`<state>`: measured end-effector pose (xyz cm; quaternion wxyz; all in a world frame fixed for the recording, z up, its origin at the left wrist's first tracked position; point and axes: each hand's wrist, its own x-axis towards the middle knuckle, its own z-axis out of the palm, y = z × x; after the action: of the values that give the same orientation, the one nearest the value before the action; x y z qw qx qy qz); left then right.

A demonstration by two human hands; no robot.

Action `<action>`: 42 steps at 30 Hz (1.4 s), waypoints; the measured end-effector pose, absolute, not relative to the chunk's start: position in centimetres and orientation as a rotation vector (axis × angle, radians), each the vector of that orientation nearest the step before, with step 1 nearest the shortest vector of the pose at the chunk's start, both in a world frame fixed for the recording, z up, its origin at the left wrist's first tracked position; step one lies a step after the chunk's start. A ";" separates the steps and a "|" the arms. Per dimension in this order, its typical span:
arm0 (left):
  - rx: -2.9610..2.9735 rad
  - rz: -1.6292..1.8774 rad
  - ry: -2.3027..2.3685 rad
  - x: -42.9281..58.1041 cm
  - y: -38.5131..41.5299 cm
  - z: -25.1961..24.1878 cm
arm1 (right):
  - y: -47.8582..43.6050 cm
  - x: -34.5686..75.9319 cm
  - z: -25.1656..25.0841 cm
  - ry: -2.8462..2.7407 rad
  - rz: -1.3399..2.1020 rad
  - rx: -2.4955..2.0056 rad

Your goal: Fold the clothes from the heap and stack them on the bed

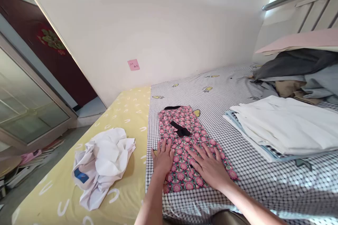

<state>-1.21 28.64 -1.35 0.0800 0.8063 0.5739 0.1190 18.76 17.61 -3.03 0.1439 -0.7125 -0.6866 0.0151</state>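
A pink floral garment [182, 179] with black trim lies flat on the checked bed sheet [224, 102], its dark collar edge pointing away from me. A black strip of cloth [181, 129] rests across its middle. My left hand [163, 160] presses flat on the garment's left edge, fingers spread. Across from it my right hand [210, 167] lies palm down on the lower right part, fingers apart. Neither hand grasps anything. To the left, a crumpled white shirt [111, 158] with a blue label sits on the yellow sheet.
Folded white clothes [285, 123] are stacked at the right. Behind them is a heap of dark and grey clothes [298, 65] under a pink item [301, 42]. A white wall [169, 24] with a pink note [133, 64] borders the bed's far side.
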 end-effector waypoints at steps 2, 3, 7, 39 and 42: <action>2.417 0.396 1.713 -1.7 29.5 -1.3 | 17.6 18.9 -3.2 -1.977 0.034 -2.061; 2.423 0.433 1.707 -1.8 29.8 -1.3 | 17.6 18.9 -3.3 -1.977 0.032 -2.066; 2.295 0.752 1.592 -1.9 30.2 -1.6 | 17.6 18.9 -3.4 -1.983 0.030 -2.078; 1.624 1.431 1.551 -7.4 15.2 -6.8 | 17.5 18.8 -3.1 -1.971 0.010 -2.127; 1.689 1.386 1.537 -7.4 15.1 -6.7 | 17.5 18.8 -3.2 -1.976 -0.016 -2.119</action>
<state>-7.37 15.09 -6.73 0.2330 0.6149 0.5595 0.5045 18.83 17.48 -3.23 0.1216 -0.7259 -0.6769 -0.0054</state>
